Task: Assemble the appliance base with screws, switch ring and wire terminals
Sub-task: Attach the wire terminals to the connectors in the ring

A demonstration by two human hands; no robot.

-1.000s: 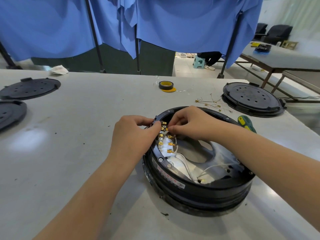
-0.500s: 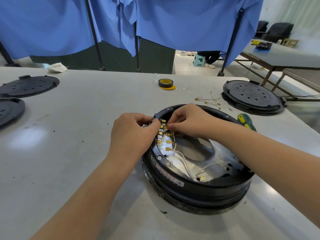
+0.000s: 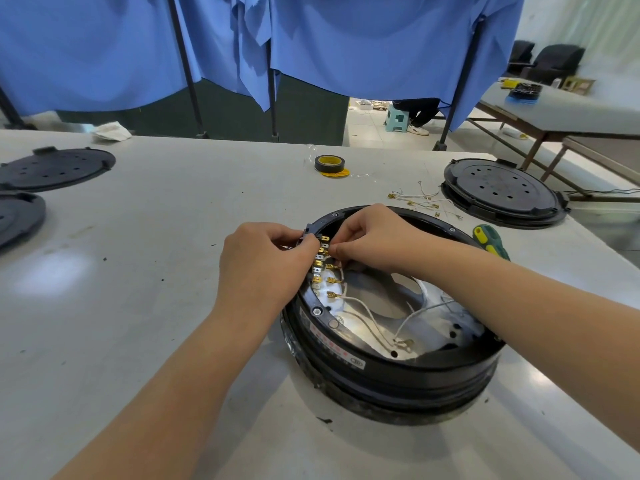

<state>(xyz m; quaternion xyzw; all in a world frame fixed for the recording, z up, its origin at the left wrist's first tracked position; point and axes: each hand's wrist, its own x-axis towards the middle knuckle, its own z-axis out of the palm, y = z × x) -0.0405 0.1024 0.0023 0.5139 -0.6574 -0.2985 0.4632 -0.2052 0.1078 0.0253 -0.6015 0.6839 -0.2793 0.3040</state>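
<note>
Both hands at the terminal row on one appliance base (image 3: 398, 368), near centre-right of the table (image 3: 173, 341).

Left hand (image 3: 263, 268), fingers curled, pinches the ring's outer edge by the brass terminals (image 3: 320, 268); right hand (image 3: 377, 239) pinches at the top of that row, held piece too small to tell. Two white wires (image 3: 367, 313) cross the base. Three black perforated covers: two far left (image 3: 55, 168), one far right (image 3: 502, 192). One tape roll (image 3: 329, 163), one green screwdriver (image 3: 490, 241), loose terminal leads (image 3: 420, 199).

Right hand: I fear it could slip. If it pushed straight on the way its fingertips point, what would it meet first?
Probably the left hand: the right hand points left across the terminal strip, fingertips nearly touching; depth is unclear.
</note>
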